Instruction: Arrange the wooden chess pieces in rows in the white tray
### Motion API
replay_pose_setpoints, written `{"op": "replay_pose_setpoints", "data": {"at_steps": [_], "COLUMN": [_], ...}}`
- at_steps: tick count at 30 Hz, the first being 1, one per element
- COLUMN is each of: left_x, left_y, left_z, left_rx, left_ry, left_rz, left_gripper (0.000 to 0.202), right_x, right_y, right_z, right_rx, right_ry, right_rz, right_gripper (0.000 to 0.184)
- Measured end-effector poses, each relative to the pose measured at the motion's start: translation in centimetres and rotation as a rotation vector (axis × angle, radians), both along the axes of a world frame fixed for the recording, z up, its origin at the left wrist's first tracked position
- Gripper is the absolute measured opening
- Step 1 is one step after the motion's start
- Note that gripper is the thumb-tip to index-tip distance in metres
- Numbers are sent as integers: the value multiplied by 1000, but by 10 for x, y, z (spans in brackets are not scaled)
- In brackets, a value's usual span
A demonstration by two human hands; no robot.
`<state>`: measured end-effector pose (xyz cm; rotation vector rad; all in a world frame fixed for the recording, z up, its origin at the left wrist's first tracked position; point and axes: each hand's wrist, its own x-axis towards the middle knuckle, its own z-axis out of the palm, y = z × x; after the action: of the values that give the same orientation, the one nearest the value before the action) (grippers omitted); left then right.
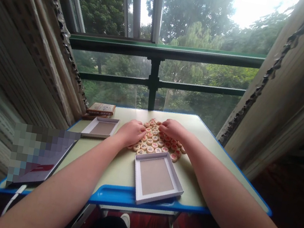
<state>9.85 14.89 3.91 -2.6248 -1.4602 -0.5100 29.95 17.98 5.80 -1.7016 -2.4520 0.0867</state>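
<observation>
A spread of round wooden Chinese chess pieces (154, 144) with red and dark characters lies on the pale table, a few stacked or overlapping. At the left edge of the spread, my left hand (131, 132) is closed, its fingertips around a Chinese chess piece (143, 130). My right hand (171, 128) reaches over the far right part of the spread with bent fingers close together; what lies between them is mostly hidden. A shallow white box tray (136, 183) with a beige bottom sits just in front of the pieces, overlapping the table's near edge.
Another shallow white box part (90, 135) lies at the left, before a brown patterned box (101, 109). A laptop-like device (53, 160), partly blurred out, and a white cable (14, 198) are at the near left. The blue-rimmed table (231, 181) stands against a railed window between curtains.
</observation>
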Motion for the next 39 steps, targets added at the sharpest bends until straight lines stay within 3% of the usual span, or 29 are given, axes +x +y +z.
{"op": "replay_pose_setpoints", "data": {"at_steps": [9,16,25,30,33,39], "left_x": [0,3,4,5,4,4], "left_y": [-1,-2,-2,-2,-1,-1], "left_z": [2,0,0,0,-1,0], "left_rx": [4,-12,11,26,28,16], "left_ry": [3,23,27,37,21,14], "left_rz": [3,-3,-13,-33,-24,-20], "left_gripper": [33,32,32,33,33,34], "right_x": [-2,1,-4,-13,-14,-7], "right_y": [7,12,16,15,16,16], "right_z": [-8,-16,-21,-20,-21,-21], "right_rx": [-3,83,154,115,100,18], "right_ry": [-40,96,-1,136,233,353], "right_rz": [-46,-97,-27,-113,-135,-177], "right_gripper": [37,30,28,24,31,21]}}
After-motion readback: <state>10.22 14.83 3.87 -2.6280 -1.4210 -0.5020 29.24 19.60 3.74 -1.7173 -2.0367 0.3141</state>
